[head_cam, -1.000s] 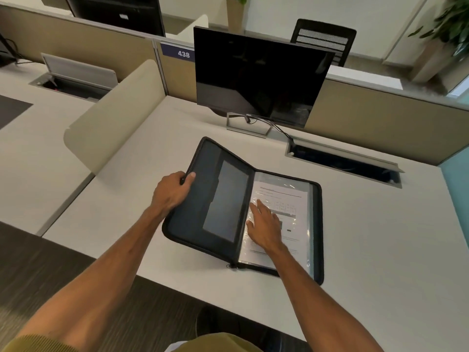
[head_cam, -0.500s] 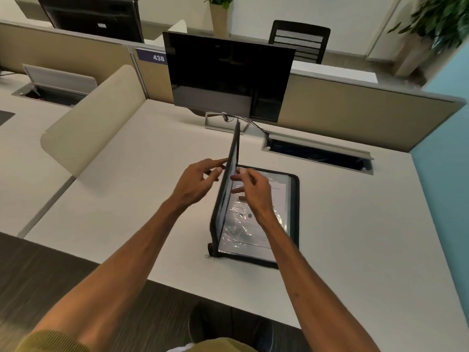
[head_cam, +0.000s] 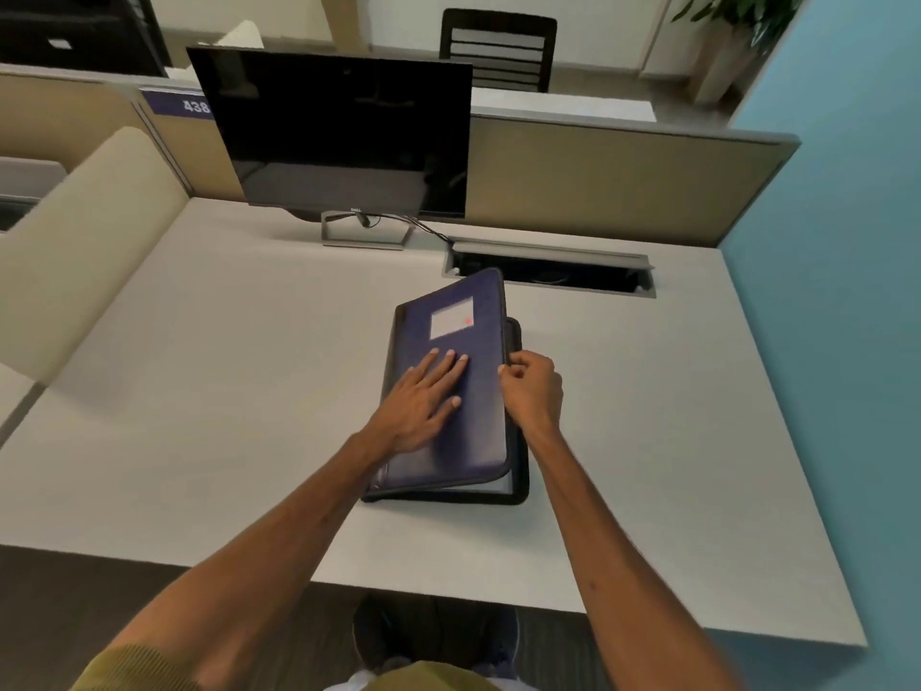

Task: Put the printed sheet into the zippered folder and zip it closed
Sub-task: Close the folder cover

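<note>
On the desk (head_cam: 199,391), left hand (head_cam: 418,401) flat on folder (head_cam: 463,441).

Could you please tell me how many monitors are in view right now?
2: one monitor stands on this desk behind the folder; a second monitor is at top left beyond the partition, partly cut off.

A dark monitor (head_cam: 339,132) stands on the white desk (head_cam: 199,391) beside an open cable tray (head_cam: 548,271).

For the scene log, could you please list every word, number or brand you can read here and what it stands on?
"438": white digits on the purple partition sign.
"DELL": tiny logo on the black monitor's lower bezel, barely legible.
Pale rectangular label on the dark blue zippered folder: too blurred to read.
</note>
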A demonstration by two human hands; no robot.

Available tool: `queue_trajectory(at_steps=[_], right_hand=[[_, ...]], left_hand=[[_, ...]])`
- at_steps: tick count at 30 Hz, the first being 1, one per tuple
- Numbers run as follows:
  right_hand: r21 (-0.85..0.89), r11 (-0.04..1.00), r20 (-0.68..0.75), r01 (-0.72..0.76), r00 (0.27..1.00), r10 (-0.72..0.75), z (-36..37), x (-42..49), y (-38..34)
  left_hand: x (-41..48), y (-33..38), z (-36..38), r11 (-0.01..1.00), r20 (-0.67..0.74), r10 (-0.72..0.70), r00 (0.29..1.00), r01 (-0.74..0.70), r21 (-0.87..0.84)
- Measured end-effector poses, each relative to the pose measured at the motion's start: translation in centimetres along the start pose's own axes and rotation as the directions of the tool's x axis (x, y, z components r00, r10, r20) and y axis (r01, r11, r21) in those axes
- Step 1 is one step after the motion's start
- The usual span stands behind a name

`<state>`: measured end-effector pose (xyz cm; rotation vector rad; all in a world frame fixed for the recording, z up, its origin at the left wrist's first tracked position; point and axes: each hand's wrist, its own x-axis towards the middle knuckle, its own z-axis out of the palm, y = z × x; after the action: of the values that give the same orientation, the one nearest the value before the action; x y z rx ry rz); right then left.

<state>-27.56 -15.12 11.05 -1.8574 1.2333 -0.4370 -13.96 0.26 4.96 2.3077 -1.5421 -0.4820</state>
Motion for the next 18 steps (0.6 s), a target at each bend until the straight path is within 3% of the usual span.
queue_trajectory(at_steps=[7,13,15,18], right_hand=[[-0.135,0.989,0.042,-0.062,0.997,0.068,0.8,0.0,5.1],[-0.174,0.985,0.082,-0.017,0.996,0.032,2.8,0.2,7.2],[-0.241,0.969,0.135,0.044,0.991,-0.012,3.8,0.1,7.7],[-0.368,0.878,0.304,0.305,0.932,-0.197,5.8,-0.1,8.6]], left_hand=[[0.9,0.6,4.3,0.995,0.136,-0.088,0.987,0.081,0.056],[1.5,0.0,6.2,0.989,0.208,-0.132,0.969,0.116,0.088],[1.8,-0.3,6.6,0.987,0.222,-0.147,0.964,0.128,0.097],[1.9,-0.7,6.5,0.984,0.226,-0.141,0.964,0.111,0.140]])
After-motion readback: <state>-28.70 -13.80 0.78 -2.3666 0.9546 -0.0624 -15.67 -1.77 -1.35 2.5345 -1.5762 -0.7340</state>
